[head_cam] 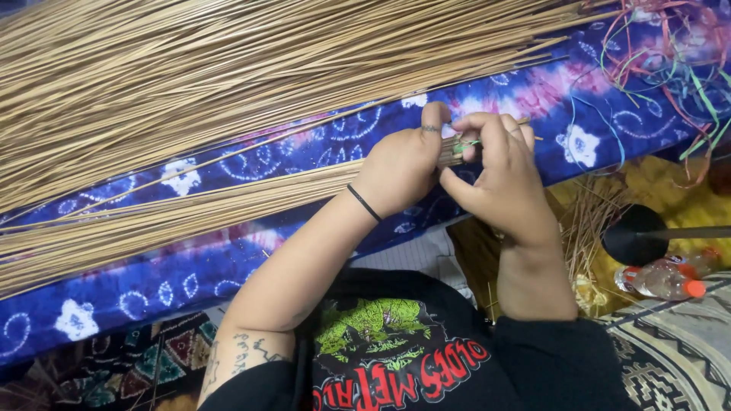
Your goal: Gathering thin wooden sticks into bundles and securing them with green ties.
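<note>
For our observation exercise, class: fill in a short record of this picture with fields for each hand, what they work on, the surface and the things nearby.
left hand: grips the end of a bundle of thin tan sticks; black band on the wrist
right hand: pinches a green strip at the bundle's end
surface: blue and purple tie-dye cloth
behind: large loose pile of the same sticks
far right: tangle of coloured strips
right, lower: clear plastic bottle with orange cap, lying down
</note>
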